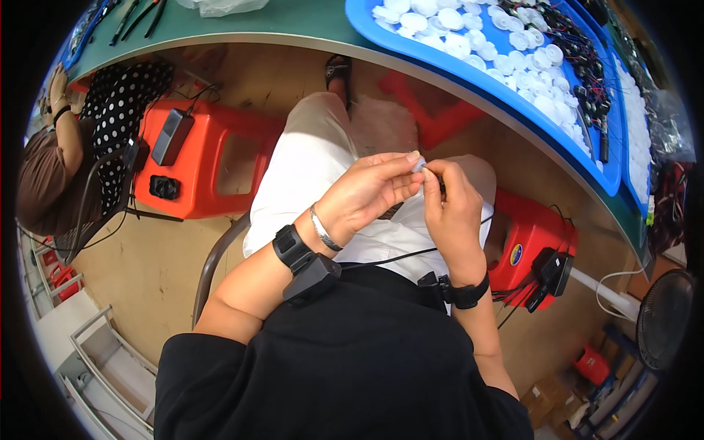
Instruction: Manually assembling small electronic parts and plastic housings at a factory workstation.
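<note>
Over my lap, my left hand point(370, 192) pinches a small white round part point(418, 166) between thumb and fingertips. My right hand point(449, 209) meets it from the right, fingers closed on the same part and on a thin dark wire point(441, 183) that runs from it. Both wrists wear black bands with small black devices; the left also has a silver bracelet. Most of the part is hidden by my fingers.
A blue tray point(440, 62) on the green table point(308, 22) holds several white round parts and dark wired pieces. Orange stools point(220, 158) stand left and right point(532, 235) of my legs. Another person point(66, 161) sits at far left. A fan point(664, 319) stands at lower right.
</note>
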`<action>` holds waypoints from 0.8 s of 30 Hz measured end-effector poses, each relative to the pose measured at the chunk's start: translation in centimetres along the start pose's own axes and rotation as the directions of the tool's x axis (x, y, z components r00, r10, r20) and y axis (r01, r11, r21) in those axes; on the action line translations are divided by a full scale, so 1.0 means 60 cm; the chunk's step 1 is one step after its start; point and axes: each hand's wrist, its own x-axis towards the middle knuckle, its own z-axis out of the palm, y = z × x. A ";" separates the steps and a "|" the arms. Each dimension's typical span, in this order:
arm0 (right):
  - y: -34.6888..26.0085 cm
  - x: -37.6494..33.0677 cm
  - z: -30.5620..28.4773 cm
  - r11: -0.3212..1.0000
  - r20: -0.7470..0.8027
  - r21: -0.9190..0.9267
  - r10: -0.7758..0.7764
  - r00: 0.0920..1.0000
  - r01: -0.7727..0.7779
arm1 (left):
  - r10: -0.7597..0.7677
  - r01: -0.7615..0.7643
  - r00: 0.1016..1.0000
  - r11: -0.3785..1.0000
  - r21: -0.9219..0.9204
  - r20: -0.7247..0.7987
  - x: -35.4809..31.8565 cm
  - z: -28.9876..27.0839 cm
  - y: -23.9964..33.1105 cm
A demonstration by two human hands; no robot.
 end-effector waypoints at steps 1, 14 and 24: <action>-0.005 0.000 -0.003 0.993 0.023 0.063 0.097 0.995 -0.098 | 0.006 -0.006 1.000 1.000 0.000 -0.005 0.001 0.001 0.000; -0.010 0.000 -0.001 0.977 0.015 0.153 0.147 0.989 -0.147 | -0.005 0.005 1.000 1.000 -0.001 -0.003 -0.001 0.003 0.000; -0.002 0.000 -0.004 0.988 0.004 0.112 0.106 0.994 -0.106 | -0.039 0.039 0.999 0.996 -0.085 0.007 -0.001 0.007 -0.002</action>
